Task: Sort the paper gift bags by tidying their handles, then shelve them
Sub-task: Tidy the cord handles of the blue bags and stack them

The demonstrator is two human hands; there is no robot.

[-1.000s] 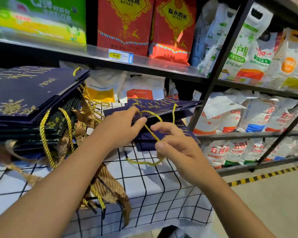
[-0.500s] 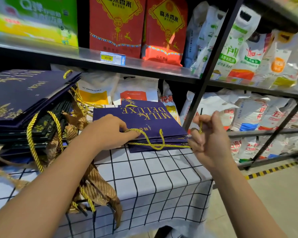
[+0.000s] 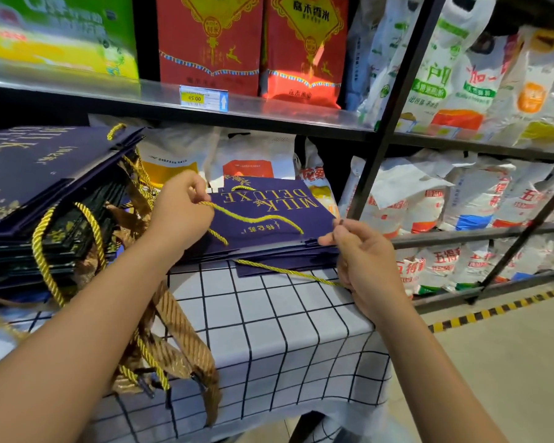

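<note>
A short stack of flat navy gift bags printed "MILK DELUXE" (image 3: 269,215) lies on the checked tablecloth (image 3: 269,330). A yellow rope handle (image 3: 253,219) runs across the top bag. My left hand (image 3: 179,209) pinches one end of that rope at the bag's left side. My right hand (image 3: 362,260) is closed on a rope end at the bag's right corner, its dark tip showing above the fingers, and a second yellow rope (image 3: 285,271) runs from the bag into that hand. A taller pile of navy bags (image 3: 39,193) sits at the left.
Loose yellow ropes and brown striped ribbons (image 3: 179,340) hang from the left pile over the table edge. Behind stand black metal shelves (image 3: 269,116) with red boxes and white rice sacks. A yellow-black floor stripe (image 3: 493,311) runs at the right.
The looped rope on the top bag has been drawn out straighter. My left hand rose to the bag's left edge; my right hand moved down to its right corner, still holding the rope.
</note>
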